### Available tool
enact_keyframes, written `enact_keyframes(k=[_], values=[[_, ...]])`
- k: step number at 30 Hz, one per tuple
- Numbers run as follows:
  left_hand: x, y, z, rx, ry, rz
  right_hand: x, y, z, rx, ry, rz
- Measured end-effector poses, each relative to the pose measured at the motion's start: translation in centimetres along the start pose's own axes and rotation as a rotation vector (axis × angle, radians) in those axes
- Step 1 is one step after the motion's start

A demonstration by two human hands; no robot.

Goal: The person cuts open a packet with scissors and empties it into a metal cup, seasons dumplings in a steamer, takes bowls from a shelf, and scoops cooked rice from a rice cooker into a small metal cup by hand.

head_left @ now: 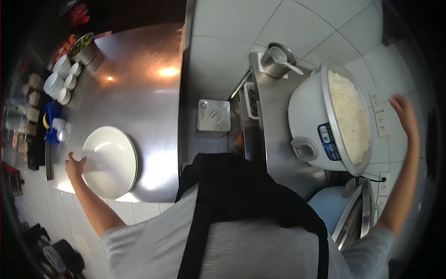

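A large white plate (110, 160) lies on the steel counter at left, with what looks like a second rim beneath its right side. My left hand (75, 167) is at the plate's left edge, thumb and fingers apart; whether the thumb touches the rim, I cannot tell. Over on the right stands a big rice cooker (309, 116) without its lid, filled with white rice (346, 116). Beyond its far side my right hand (404, 114) is raised in front of the tiled wall, holding nothing, its fingers stretched out and slightly blurred.
Small white bowls (54, 85) are stacked along the left steel counter (139, 93), near a metal pot of green pieces (83, 49). A metal container with a white-handled scoop (278, 60) stands behind the cooker. Below lies a lidded steel pan (213, 115). A light-blue vessel (331, 204) sits at lower right.
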State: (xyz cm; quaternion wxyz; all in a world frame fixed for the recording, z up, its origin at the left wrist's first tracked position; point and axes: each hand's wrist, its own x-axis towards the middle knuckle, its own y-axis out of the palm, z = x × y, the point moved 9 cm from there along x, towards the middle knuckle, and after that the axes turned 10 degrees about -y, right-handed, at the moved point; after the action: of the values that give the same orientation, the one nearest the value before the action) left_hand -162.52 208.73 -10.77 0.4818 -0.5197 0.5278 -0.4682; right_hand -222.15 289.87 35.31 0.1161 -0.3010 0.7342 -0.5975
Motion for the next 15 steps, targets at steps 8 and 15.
enact_keyframes(k=[8,15], values=[[-4.1,-5.8,-11.8,-0.270,0.521,-0.313,21.9,25.7,20.2,0.115,-0.288,0.524],[-8.5,-9.5,-31.3,-0.481,0.801,-0.245,23.7,41.9,17.5,-0.078,-0.045,0.707]])
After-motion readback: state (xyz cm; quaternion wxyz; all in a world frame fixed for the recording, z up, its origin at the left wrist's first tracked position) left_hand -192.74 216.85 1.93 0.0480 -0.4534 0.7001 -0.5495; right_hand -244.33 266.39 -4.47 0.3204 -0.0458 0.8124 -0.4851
